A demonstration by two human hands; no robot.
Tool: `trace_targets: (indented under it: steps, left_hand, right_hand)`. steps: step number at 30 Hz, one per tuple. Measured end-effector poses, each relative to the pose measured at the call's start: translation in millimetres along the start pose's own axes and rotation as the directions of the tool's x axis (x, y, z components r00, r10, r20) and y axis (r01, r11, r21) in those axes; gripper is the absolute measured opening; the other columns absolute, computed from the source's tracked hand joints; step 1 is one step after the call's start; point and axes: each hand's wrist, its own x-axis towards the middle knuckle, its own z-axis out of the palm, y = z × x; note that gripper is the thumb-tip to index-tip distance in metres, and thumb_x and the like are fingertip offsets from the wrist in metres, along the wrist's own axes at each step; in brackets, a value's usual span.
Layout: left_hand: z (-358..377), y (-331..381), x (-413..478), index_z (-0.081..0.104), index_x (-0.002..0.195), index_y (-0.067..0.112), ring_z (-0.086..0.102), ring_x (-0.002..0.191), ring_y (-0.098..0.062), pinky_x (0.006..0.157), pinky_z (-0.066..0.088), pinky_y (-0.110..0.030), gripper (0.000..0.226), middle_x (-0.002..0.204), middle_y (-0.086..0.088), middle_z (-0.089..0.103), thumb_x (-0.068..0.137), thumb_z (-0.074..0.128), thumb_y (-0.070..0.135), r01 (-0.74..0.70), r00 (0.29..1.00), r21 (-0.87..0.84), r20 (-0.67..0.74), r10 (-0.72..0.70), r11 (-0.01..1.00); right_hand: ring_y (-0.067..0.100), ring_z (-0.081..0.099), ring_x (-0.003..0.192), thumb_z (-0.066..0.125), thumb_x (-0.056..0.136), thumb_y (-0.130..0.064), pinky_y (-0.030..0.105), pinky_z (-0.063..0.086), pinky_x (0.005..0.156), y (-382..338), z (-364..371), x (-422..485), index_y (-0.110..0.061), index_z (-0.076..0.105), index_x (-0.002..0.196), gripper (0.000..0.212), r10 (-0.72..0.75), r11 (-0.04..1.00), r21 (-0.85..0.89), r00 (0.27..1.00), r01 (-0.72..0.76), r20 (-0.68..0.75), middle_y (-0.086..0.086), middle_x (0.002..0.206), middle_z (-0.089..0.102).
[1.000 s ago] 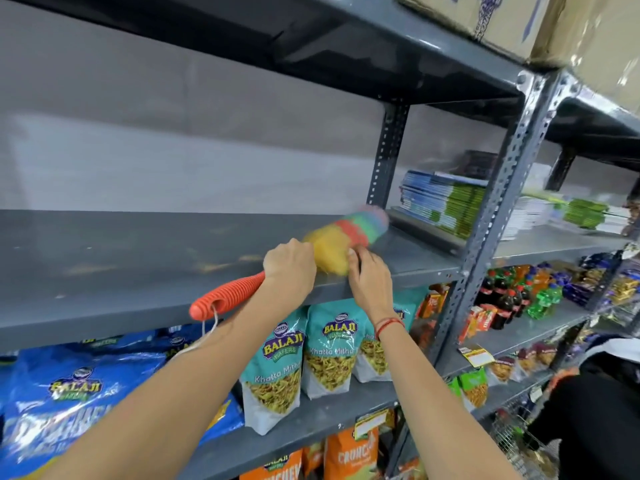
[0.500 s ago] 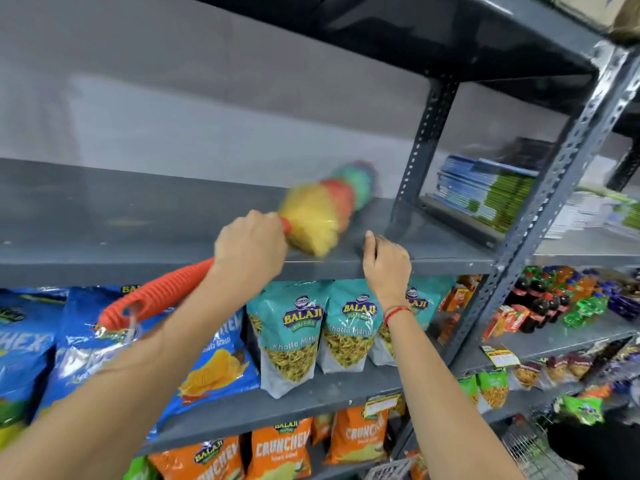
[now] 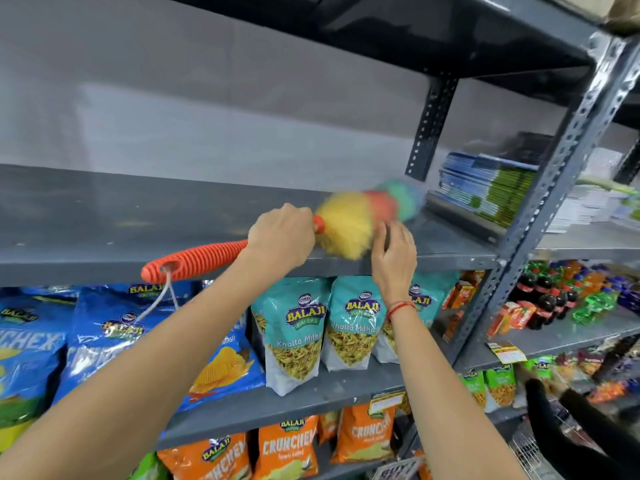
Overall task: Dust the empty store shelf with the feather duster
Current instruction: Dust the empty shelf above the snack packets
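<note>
The feather duster (image 3: 360, 216) has a ribbed orange handle and a fluffy head in yellow, red, green and blue bands, blurred by motion. Its head lies on the right end of the empty grey metal shelf (image 3: 104, 223). My left hand (image 3: 280, 237) is closed around the handle just behind the head. My right hand (image 3: 394, 258) rests on the shelf's front edge beside the yellow feathers, fingers slightly spread, holding nothing. A white cord hangs from the handle's end.
A perforated grey upright (image 3: 561, 161) bounds the shelf on the right. Stacked booklets (image 3: 485, 185) lie beyond it. Teal snack bags (image 3: 298, 334), blue bags (image 3: 104, 341) and orange bags (image 3: 287, 448) fill the lower shelves. Another person's dark sleeve (image 3: 568, 431) reaches in at bottom right.
The duster head has swept right along the shelf toward the back upright. My left hand followed it. My right hand stayed on the shelf edge.
</note>
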Motion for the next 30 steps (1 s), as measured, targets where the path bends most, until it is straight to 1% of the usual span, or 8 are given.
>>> trace_targets:
  steps: [2, 4, 6, 9, 14, 17, 25, 30]
  left_hand:
    - [6, 2, 6, 0.060, 0.120, 0.008, 0.061, 0.100, -0.041, 0.077, 0.046, -0.040, 0.040, 0.113, -0.022, 0.062, 0.101, 0.036, 0.033, -0.029, 0.994, -0.099, 0.098, 0.038, 0.995]
    - [9, 6, 8, 0.061, 0.115, 0.006, 0.060, 0.094, -0.041, 0.075, 0.045, -0.040, 0.040, 0.111, -0.022, 0.062, 0.100, 0.036, 0.033, -0.025, 0.987, -0.139, 0.154, 0.046, 0.990]
    - [6, 4, 7, 0.060, 0.115, 0.003, 0.058, 0.092, -0.040, 0.075, 0.043, -0.039, 0.037, 0.113, -0.021, 0.060, 0.100, 0.037, 0.028, 0.023, 0.986, -0.138, 0.165, 0.001, 0.990]
    - [0, -9, 0, 0.057, 0.116, 0.001, 0.059, 0.104, -0.041, 0.081, 0.045, -0.041, 0.034, 0.118, -0.021, 0.058, 0.100, 0.039, 0.025, 0.125, 0.982, -0.142, 0.157, -0.102, 0.982]
    - [-5, -37, -25, 0.057, 0.120, 0.004, 0.058, 0.111, -0.040, 0.086, 0.047, -0.042, 0.029, 0.121, -0.019, 0.058, 0.099, 0.040, 0.015, 0.270, 0.962, 0.006, 0.048, -0.270, 0.963]
    - [-4, -48, -40, 0.062, 0.115, 0.008, 0.061, 0.105, -0.039, 0.076, 0.046, -0.038, 0.030, 0.111, -0.017, 0.062, 0.094, 0.042, 0.004, 0.297, 0.955, 0.124, -0.063, -0.291, 0.947]
    - [3, -46, -46, 0.058, 0.114, 0.004, 0.060, 0.104, -0.042, 0.075, 0.043, -0.040, 0.026, 0.113, -0.020, 0.060, 0.100, 0.038, 0.015, 0.238, 0.971, 0.038, -0.021, -0.237, 0.971]
    - [-23, -69, -57, 0.056, 0.123, 0.004, 0.055, 0.115, -0.041, 0.088, 0.046, -0.044, 0.030, 0.124, -0.020, 0.056, 0.098, 0.042, 0.013, 0.438, 0.899, 0.109, -0.052, -0.434, 0.893]
  right_hand:
    - [0.035, 0.051, 0.119, 0.052, 0.091, -0.009, 0.044, 0.039, 0.104, -1, -4, 1, 0.000, 0.053, 0.123, 0.033, 0.006, 1.000, -0.005, 1.000, -0.006, -0.018, 0.022, 0.125, 0.058]
    - [0.033, 0.049, 0.121, 0.056, 0.086, 0.003, 0.043, 0.038, 0.105, -2, -6, 2, -0.002, 0.049, 0.129, 0.044, 0.032, 0.999, -0.001, 0.999, -0.032, 0.029, 0.018, 0.128, 0.057]
    - [0.033, 0.049, 0.121, 0.046, 0.093, -0.012, 0.044, 0.038, 0.105, -4, -2, -1, -0.003, 0.053, 0.124, 0.033, 0.038, 0.999, -0.003, 0.998, -0.038, 0.059, 0.018, 0.127, 0.058]
    - [0.030, 0.059, 0.106, 0.022, 0.097, -0.045, 0.045, 0.047, 0.092, -15, 10, -9, -0.005, 0.062, 0.110, 0.058, -0.041, 0.998, -0.035, 0.996, 0.043, 0.073, 0.016, 0.113, 0.066]
    - [0.026, 0.068, 0.078, 0.034, 0.096, -0.032, 0.035, 0.052, 0.072, -34, 23, -15, -0.006, 0.069, 0.083, 0.046, -0.223, 0.973, -0.067, 0.975, 0.223, 0.005, 0.011, 0.082, 0.074]
    - [0.025, 0.062, 0.058, 0.036, 0.096, -0.029, 0.032, 0.048, 0.062, -37, 24, -21, -0.007, 0.063, 0.064, 0.047, -0.241, 0.969, -0.061, 0.970, 0.238, -0.035, 0.008, 0.061, 0.068]
    - [0.027, 0.058, 0.057, 0.041, 0.096, -0.032, 0.024, 0.033, 0.052, -78, 38, -19, -0.006, 0.057, 0.060, 0.047, -0.280, 0.960, -0.001, 0.960, 0.280, 0.000, 0.012, 0.061, 0.065]
    - [0.031, 0.057, 0.052, 0.040, 0.096, -0.036, 0.026, 0.028, 0.048, -85, 44, -29, -0.007, 0.054, 0.054, 0.053, -0.284, 0.956, -0.058, 0.957, 0.287, 0.050, 0.013, 0.055, 0.063]
